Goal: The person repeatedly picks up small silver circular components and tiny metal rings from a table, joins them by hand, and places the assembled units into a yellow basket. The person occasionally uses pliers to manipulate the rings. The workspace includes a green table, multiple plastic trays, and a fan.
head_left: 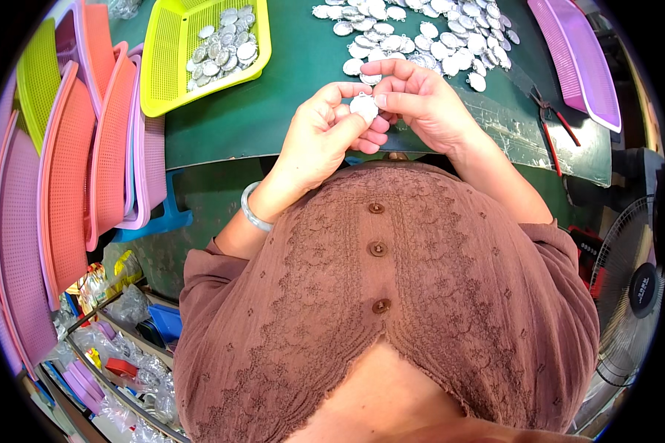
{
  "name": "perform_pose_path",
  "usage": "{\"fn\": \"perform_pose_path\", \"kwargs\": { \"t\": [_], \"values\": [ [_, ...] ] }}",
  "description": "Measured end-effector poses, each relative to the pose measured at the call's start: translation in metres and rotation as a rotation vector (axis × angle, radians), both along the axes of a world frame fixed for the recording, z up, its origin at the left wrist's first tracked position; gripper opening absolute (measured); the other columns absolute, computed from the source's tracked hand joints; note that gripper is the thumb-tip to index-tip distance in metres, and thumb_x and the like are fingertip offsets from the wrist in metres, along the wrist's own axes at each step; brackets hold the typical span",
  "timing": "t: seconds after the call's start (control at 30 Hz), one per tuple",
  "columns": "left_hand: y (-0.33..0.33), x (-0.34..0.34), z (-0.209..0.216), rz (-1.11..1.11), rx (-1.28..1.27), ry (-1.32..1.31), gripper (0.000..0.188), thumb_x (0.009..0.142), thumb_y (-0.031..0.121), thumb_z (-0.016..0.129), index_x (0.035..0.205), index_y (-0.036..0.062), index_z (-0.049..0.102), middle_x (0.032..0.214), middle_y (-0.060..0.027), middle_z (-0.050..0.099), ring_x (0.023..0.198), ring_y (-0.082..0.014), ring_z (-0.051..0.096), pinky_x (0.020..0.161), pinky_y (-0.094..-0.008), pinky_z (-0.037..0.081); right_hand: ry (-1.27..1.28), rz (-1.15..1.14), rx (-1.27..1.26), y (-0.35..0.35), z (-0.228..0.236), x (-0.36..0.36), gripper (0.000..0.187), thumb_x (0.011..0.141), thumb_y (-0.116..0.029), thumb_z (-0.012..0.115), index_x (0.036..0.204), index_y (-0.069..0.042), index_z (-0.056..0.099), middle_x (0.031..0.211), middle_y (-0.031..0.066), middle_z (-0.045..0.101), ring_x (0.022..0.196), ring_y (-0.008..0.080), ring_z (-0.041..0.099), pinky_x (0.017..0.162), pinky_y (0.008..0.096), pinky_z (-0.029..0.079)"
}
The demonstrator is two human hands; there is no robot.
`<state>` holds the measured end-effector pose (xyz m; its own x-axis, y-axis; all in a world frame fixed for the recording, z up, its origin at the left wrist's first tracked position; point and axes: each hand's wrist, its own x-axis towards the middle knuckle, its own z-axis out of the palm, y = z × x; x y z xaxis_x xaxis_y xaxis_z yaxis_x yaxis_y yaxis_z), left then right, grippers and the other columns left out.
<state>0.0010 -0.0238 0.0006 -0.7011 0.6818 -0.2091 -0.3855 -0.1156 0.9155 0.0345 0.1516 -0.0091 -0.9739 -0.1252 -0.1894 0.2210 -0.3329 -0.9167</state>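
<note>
A round silver metal pendant (363, 108) with a small loop at its top is held above the table's near edge. My left hand (325, 133), wearing a pale bangle (253, 207) at the wrist, pinches it between thumb and fingers. The thumb of my right hand (425, 103) meets the pendant's right edge, its forefinger bent above; the other fingertips are partly hidden. Beyond my hands lies a loose pile of similar silver pendants (462, 40). More silver pendants (225, 48) sit inside a yellow-green plastic basket (155, 74) at the far left.
The green table (288, 44) carries red-handled pliers (547, 118) at the right, near a purple basket (580, 66). Stacked orange and purple baskets (66, 184) stand at the left. A fan (628, 288) is at the lower right; plastic bags (133, 303) fill the lower left.
</note>
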Motion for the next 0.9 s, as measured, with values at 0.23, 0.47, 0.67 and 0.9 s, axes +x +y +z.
{"fn": "perform_pose_path", "kwargs": {
  "t": [0.23, 0.47, 0.67, 0.9],
  "values": [
    [0.0, -0.004, -0.002, -0.017, 0.027, -0.134, 0.027, 0.088, 0.012, 0.051, 0.11, -0.0023, 0.045, 0.082, -0.0133, 0.062, 0.069, -0.018, 0.064, 0.06, -0.0258, 0.053, -0.025, -0.038, -0.026, 0.0, 0.0, 0.001, 0.038, 0.077, -0.007, 0.06, 0.113, -0.002, 0.051, 0.075, -0.0012, 0.055, 0.064, 0.007, 0.049, 0.06, 0.019, 0.037],
    [-0.001, -0.007, -0.005, -0.087, 0.153, -0.371, 0.033, 0.09, 0.012, 0.044, 0.118, -0.0031, 0.037, 0.081, -0.0139, 0.062, 0.068, -0.0202, 0.064, 0.061, -0.027, 0.054, -0.119, -0.056, -0.055, 0.0, 0.003, 0.001, 0.033, 0.076, -0.008, 0.062, 0.108, -0.003, 0.054, 0.076, -0.0007, 0.056, 0.062, 0.0065, 0.05, 0.057, 0.0189, 0.038],
    [-0.003, -0.011, -0.01, -0.129, 0.274, -0.531, 0.037, 0.089, 0.01, 0.042, 0.122, -0.0037, 0.034, 0.084, -0.0152, 0.062, 0.069, -0.0219, 0.064, 0.062, -0.0277, 0.055, -0.155, -0.069, -0.076, 0.0, 0.0, 0.001, 0.031, 0.077, -0.008, 0.063, 0.107, -0.003, 0.054, 0.076, -0.0004, 0.057, 0.062, 0.0063, 0.051, 0.057, 0.0184, 0.04],
    [-0.003, -0.013, -0.012, -0.123, 0.274, -0.531, 0.034, 0.088, 0.008, 0.041, 0.12, -0.0046, 0.038, 0.084, -0.016, 0.062, 0.068, -0.0221, 0.064, 0.06, -0.0272, 0.054, -0.086, -0.094, -0.01, 0.002, -0.002, 0.0, 0.031, 0.076, -0.006, 0.06, 0.105, 0.001, 0.053, 0.079, 0.0041, 0.06, 0.06, 0.0075, 0.051, 0.054, 0.0195, 0.042]
  ]
}}
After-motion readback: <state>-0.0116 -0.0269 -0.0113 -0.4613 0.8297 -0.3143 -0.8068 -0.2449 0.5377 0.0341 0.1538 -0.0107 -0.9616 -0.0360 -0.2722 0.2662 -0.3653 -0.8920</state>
